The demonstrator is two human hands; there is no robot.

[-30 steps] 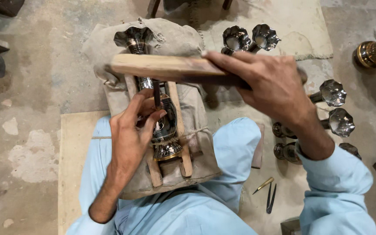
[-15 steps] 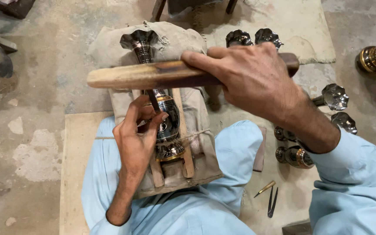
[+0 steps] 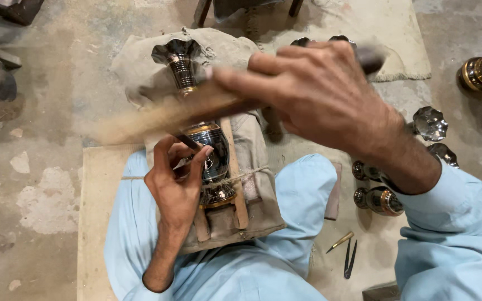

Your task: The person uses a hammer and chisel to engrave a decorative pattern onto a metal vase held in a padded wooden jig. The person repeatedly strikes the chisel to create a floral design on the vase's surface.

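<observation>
Two grips: right hand [image 3: 324, 95] clenching blurred wooden mallet [image 3: 163, 114], left hand [image 3: 177, 178] pinching thin chisel [image 3: 188, 141] on fluted metal vase [image 3: 207, 147]

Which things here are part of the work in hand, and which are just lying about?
In use:
- right hand gripping wooden stick
- left hand holding thin tool on metal vase
- cloth pad, wooden strips, string

Lying about:
- finished vases
- small tools on floor
- brass base

Wooden stick [image 3: 163, 114] now motion-blurred, tilted down to the left; was sharp and near level across the vase [image 3: 205, 150]. Right hand [image 3: 319, 95] shifted nearer the camera, covering more of the vases behind. Left hand [image 3: 177, 178] slid slightly lower on the vase body, thin tool [image 3: 188, 141] now visible at fingertips.
</observation>
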